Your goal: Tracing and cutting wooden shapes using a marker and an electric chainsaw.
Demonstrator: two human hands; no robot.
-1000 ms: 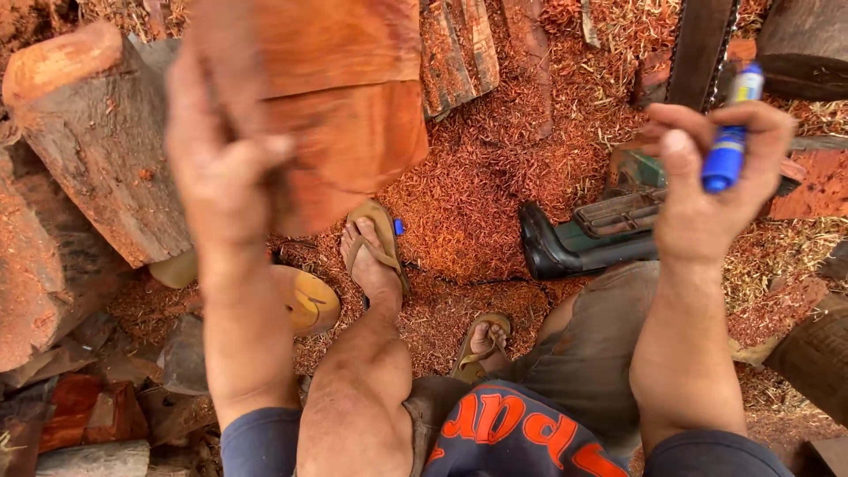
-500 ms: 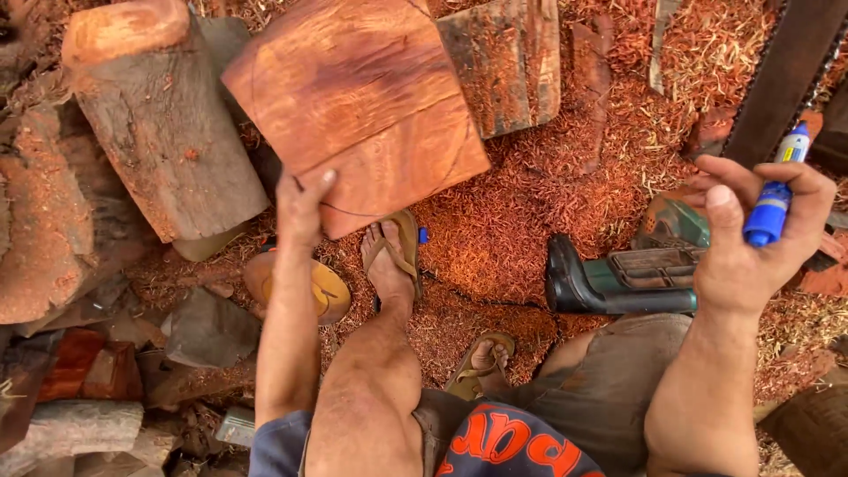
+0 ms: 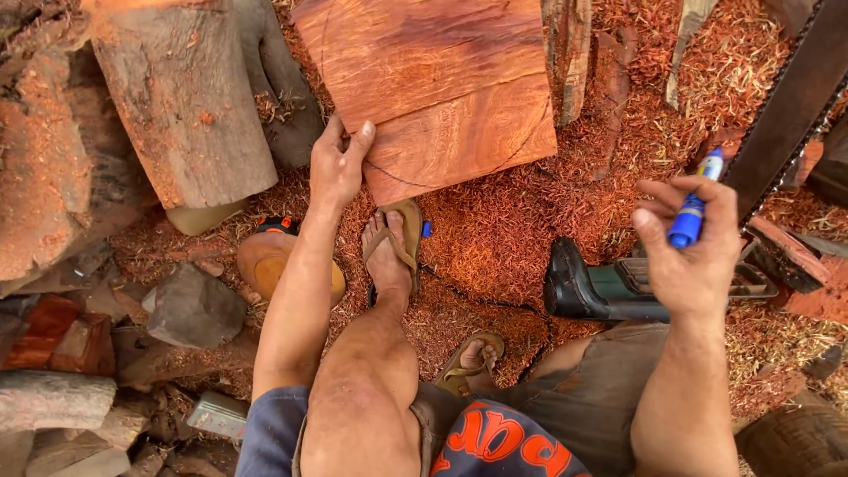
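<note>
A thick reddish wood slab (image 3: 433,88) with a dark curved line drawn on its face lies on the sawdust in front of me. My left hand (image 3: 338,163) rests on its near left corner, fingers on the wood. My right hand (image 3: 693,252) is raised to the right, shut on a blue marker (image 3: 692,212) with its white tip pointing up. My left foot in a sandal (image 3: 389,252) sits just below the slab.
A chainsaw (image 3: 636,287) lies on the ground at the right, its bar (image 3: 791,106) running to the top right. Large logs (image 3: 177,106) and wood offcuts (image 3: 53,344) crowd the left. A yellow round object (image 3: 265,265) lies by my left forearm. Red sawdust (image 3: 503,230) covers the ground.
The slab has come down from being held up to lying flat in front of me. My left hand has shifted onto its near corner. My right hand with the marker stays raised.
</note>
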